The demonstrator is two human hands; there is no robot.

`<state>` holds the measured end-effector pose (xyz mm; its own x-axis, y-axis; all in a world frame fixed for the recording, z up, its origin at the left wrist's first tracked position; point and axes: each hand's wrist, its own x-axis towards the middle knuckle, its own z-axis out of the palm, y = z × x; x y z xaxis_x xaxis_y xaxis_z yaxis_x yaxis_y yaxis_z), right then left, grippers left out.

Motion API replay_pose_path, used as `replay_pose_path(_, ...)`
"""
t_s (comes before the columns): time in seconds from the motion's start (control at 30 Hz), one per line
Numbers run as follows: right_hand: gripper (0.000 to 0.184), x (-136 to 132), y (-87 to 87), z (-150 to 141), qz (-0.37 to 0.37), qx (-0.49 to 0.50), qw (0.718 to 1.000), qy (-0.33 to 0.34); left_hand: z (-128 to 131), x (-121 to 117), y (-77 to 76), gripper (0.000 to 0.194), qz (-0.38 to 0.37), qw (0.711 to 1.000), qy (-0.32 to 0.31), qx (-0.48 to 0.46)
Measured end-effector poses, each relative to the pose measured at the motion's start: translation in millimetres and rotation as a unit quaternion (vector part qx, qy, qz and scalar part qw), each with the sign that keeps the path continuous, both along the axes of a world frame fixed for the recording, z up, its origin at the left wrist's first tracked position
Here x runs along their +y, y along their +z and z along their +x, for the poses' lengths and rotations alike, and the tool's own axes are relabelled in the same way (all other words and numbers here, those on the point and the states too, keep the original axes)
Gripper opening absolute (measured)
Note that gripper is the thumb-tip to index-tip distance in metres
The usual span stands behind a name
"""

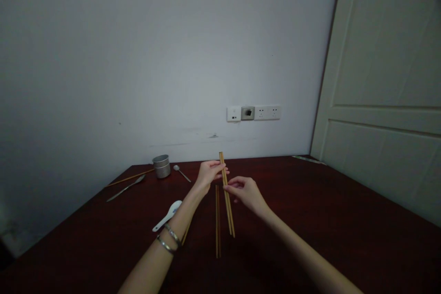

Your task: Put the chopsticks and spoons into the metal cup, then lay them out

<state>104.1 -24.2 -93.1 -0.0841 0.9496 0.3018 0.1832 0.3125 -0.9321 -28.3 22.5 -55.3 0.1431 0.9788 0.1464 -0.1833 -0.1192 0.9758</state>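
A pair of light wooden chopsticks (228,209) is held up at a tilt above the table, its lower ends slightly apart. Near the upper end, my left hand (209,173) pinches the pair between thumb and fingers. Lower down, my right hand (244,189) closes its thumb and fingertips on the same pair. Another pair of chopsticks (218,225), one lighter and one darker, lies on the table just left of the held ones. Partly hidden behind my left forearm are another light chopstick (186,233) and a white soup spoon (167,218).
The dark red table (310,239) meets a white wall. At the back left stand a metal cup (161,166), a small metal spoon (181,173), a fork (127,188) and a lone chopstick (129,178). A thin flat strip (308,160) lies at the back right, near a pale door (386,78).
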Motion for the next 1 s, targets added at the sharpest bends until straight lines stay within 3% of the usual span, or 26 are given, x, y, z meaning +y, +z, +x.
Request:
replay_pose_path(0.23,0.019,-2.5,5.4,-6.6,0.129,-0.203,0.965,-0.108,0.2,9.3,-14.4,0.012,-0.023,1.0,0.007,-0.012)
replay_pose_path(0.53,0.029,2.5,-18.7,-7.2,-0.018,-0.088,0.995,-0.033,-2.1,16.3,-31.7,0.012,-0.046,0.999,-0.015,-0.014)
replay_pose_path(0.67,0.03,1.1,-19.2,-5.4,-0.02,-0.131,0.99,-0.048,1.5,15.1,-36.6,0.012,-0.062,0.998,-0.016,-0.003)
replay_pose_path(0.8,0.024,-2.7,-6.6,-7.2,0.049,-0.297,0.946,-0.121,5.5,12.1,-38.5,0.012,-0.075,0.997,-0.009,0.019)
replay_pose_path(0.9,0.023,-2.6,-0.4,-11.2,0.041,-0.384,0.908,-0.161,7.0,11.1,-39.9,0.01,-0.076,0.997,-0.002,0.033)
replay_pose_path(1.0,0.022,0.7,-0.5,-15.2,0.024,-0.408,0.896,-0.176,6.6,13.1,-43.3,0.01,-0.073,0.997,-0.001,0.039)
